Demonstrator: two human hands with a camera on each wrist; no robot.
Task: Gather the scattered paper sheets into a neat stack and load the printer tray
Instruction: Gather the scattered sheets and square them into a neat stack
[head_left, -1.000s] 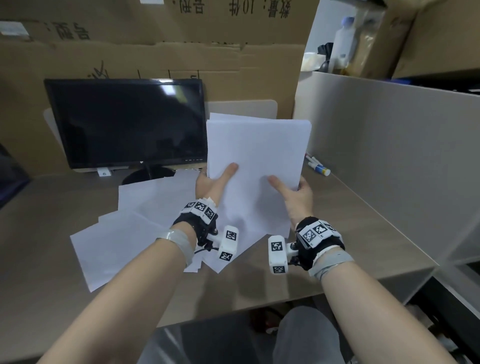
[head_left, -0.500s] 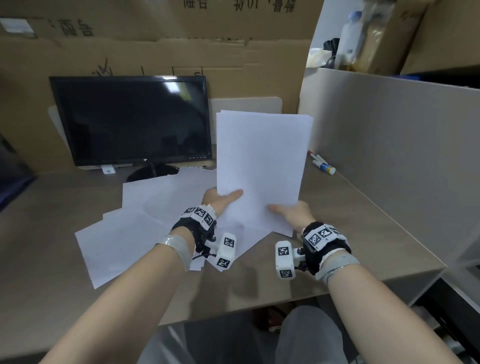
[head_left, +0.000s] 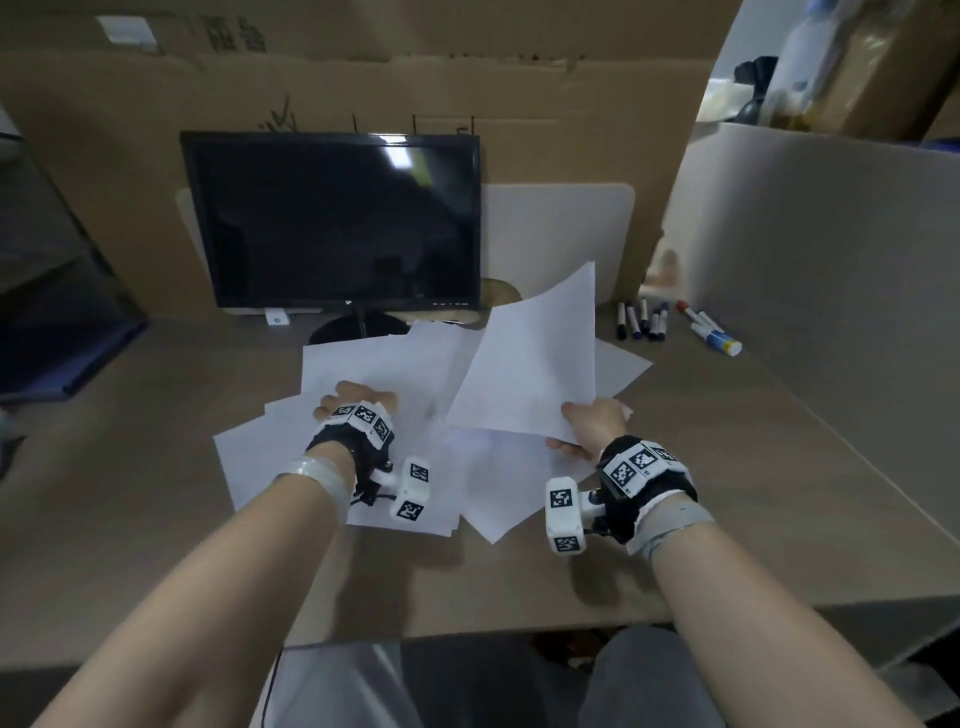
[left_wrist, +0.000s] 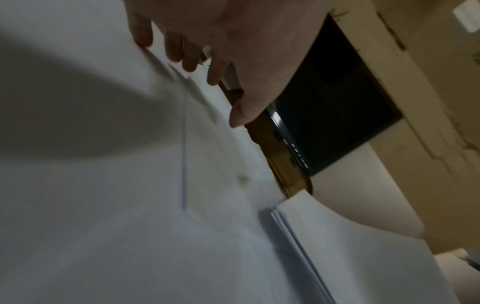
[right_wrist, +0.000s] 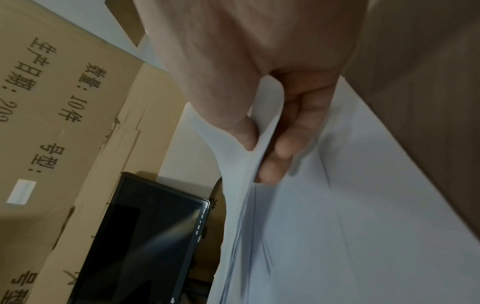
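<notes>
On the brown worktop (head_left: 727, 467), my right hand (head_left: 592, 423) pinches a tilted stack of white paper sheets (head_left: 535, 364), thumb over fingers. My left hand (head_left: 358, 402) presses spread fingers on scattered white loose sheets (head_left: 374, 364); no printer tray shows.

Both forearms reach forward, bare, with marker bands at the wrists. The left hand (head_left: 358, 402) lies palm down, fingers (left_wrist: 174, 49) extended and spread. The right hand (head_left: 592, 423) pinches, thumb above, fingers (right_wrist: 288, 142) curled beneath.
</notes>
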